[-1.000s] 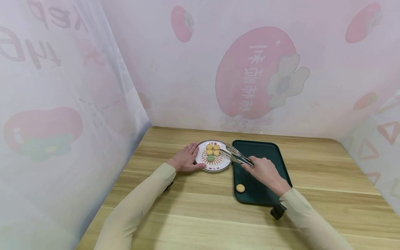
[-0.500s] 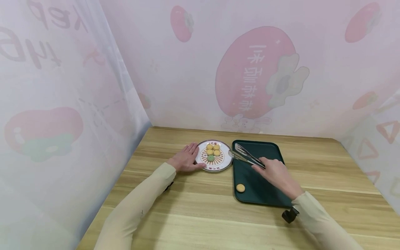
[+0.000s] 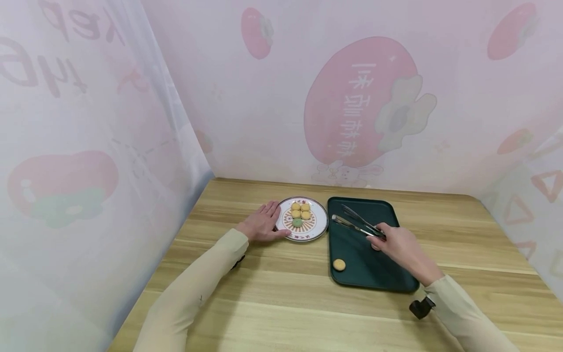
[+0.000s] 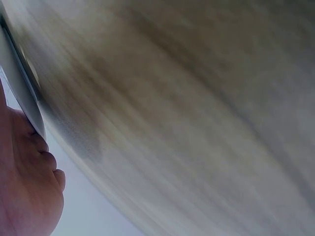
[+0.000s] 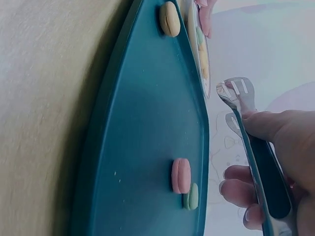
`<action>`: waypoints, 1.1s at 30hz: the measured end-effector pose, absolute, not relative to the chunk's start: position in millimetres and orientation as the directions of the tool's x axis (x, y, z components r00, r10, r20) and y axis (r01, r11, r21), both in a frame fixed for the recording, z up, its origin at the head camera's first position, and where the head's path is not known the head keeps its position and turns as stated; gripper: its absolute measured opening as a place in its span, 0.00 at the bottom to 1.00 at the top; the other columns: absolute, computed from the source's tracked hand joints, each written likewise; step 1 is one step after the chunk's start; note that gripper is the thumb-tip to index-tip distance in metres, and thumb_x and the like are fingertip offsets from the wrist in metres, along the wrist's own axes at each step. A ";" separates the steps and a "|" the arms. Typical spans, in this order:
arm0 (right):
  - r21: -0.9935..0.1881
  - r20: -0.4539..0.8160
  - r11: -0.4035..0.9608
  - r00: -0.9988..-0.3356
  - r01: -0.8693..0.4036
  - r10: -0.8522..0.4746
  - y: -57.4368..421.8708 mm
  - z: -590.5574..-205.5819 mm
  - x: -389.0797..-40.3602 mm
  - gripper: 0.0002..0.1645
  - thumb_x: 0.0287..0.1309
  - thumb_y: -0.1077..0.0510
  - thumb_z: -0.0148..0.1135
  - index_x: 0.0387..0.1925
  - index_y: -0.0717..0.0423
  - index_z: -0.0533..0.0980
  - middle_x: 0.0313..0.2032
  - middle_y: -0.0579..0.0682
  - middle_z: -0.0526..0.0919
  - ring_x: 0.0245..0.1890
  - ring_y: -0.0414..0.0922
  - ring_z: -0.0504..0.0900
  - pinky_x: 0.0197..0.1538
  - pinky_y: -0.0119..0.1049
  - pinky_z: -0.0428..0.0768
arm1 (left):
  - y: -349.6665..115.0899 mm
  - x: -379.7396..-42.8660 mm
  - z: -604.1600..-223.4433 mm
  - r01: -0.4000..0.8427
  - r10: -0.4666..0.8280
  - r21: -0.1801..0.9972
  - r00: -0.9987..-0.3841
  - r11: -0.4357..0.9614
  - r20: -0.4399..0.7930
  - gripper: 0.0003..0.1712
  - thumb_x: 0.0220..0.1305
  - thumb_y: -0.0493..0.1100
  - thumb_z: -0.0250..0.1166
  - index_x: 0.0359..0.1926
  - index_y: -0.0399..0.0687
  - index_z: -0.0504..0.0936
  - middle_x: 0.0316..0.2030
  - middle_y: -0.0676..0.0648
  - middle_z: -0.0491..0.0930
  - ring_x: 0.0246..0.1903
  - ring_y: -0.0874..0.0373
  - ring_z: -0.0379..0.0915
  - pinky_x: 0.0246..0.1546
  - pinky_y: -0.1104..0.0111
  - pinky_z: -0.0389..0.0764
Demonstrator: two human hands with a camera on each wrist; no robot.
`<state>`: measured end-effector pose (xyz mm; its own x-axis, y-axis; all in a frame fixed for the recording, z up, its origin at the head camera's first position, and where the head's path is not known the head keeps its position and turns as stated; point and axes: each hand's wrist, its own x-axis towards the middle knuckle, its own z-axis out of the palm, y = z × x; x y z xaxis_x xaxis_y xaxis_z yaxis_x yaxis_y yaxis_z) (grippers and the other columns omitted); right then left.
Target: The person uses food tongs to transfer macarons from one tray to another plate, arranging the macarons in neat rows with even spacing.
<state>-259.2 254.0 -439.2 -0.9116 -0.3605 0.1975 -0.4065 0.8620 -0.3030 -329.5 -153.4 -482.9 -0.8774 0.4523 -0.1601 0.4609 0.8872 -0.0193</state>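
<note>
My left hand (image 3: 263,225) lies with straight fingers on the left rim of a round patterned plate (image 3: 317,229). Several yellow macarons (image 3: 301,211) and a green macaron (image 3: 297,223) sit on that plate. In my right hand (image 3: 403,248) I grip metal tongs (image 3: 358,226) above the dark green tray (image 3: 352,252); their tips stand apart with nothing between them. A yellow macaron (image 3: 338,265) lies near the tray's front left corner. The right wrist view also shows a pink macaron (image 5: 181,175) beside a green macaron (image 5: 191,196) on the tray; my right hand largely hides them in the head view.
The plate stands against the tray's left edge on a wooden table (image 3: 281,303). Pale curtains with strawberry prints (image 3: 360,102) hang behind and on both sides. A black wrist camera (image 3: 421,308) sits at my right cuff.
My right hand has drawn the tongs away from the macarons on the plate, rightward and over the tray. My left hand and the macarons on the plate stay where they were.
</note>
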 end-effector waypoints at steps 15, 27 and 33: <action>-0.213 0.269 0.885 -0.896 -0.413 -0.354 280.8 -439.9 -254.0 0.16 0.61 0.48 0.65 0.38 0.57 0.77 0.15 0.43 0.68 0.15 0.40 0.65 0.21 0.33 0.62 | -153.7 -329.1 -483.3 0.460 0.452 -0.018 -0.878 0.888 -0.159 0.63 0.62 0.82 0.35 0.76 0.34 0.43 0.78 0.37 0.39 0.78 0.45 0.34 0.78 0.56 0.45; -0.193 0.258 0.903 -0.907 -0.385 -0.331 303.1 -443.5 -249.1 0.20 0.62 0.47 0.64 0.41 0.61 0.78 0.17 0.44 0.69 0.17 0.40 0.66 0.21 0.32 0.62 | -153.6 -329.9 -484.7 0.461 0.453 -0.022 -0.878 0.887 -0.157 0.63 0.61 0.83 0.34 0.77 0.34 0.43 0.78 0.37 0.39 0.78 0.46 0.34 0.78 0.56 0.45; -0.198 0.260 0.901 -0.907 -0.387 -0.332 310.3 -447.2 -248.0 0.21 0.63 0.47 0.63 0.42 0.62 0.77 0.18 0.45 0.72 0.16 0.40 0.66 0.20 0.32 0.62 | -153.2 -329.8 -484.4 0.456 0.447 -0.020 -0.880 0.890 -0.162 0.63 0.61 0.82 0.34 0.77 0.35 0.42 0.78 0.37 0.38 0.78 0.46 0.34 0.78 0.56 0.44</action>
